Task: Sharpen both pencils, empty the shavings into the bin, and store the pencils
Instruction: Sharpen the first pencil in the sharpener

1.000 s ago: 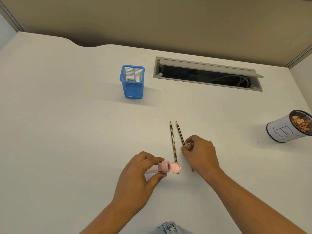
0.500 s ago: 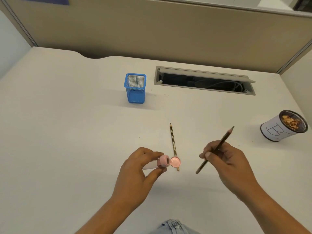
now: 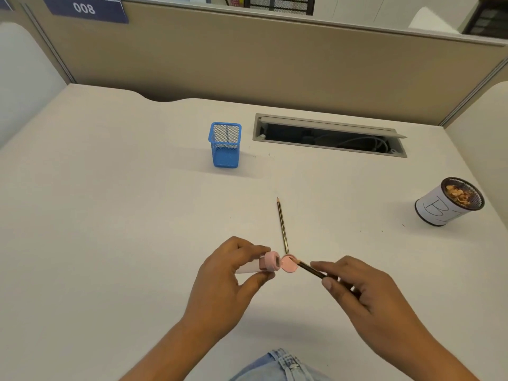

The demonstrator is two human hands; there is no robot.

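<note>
Sharpener (image 3: pixel 270 262) is sitting pinched in the left hand (image 3: pixel 225 281), its lid (image 3: pixel 288 267) hanging open. I am seeing the right hand (image 3: pixel 365 292) gripping one pencil (image 3: pixel 310 269), tip at that lid. The other pencil (image 3: pixel 282 224) is lying on the desk (image 3: pixel 137 215) just beyond, with the bin (image 3: pixel 439 213) standing well right.

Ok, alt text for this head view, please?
A person's left hand holds a pink-capped white tube sharpener, lid open, while the right hand pinches a dark wooden pencil, tip toward it. A second pencil lies on the white desk; a blue mesh holder and shavings-filled bin stand beyond.
</note>
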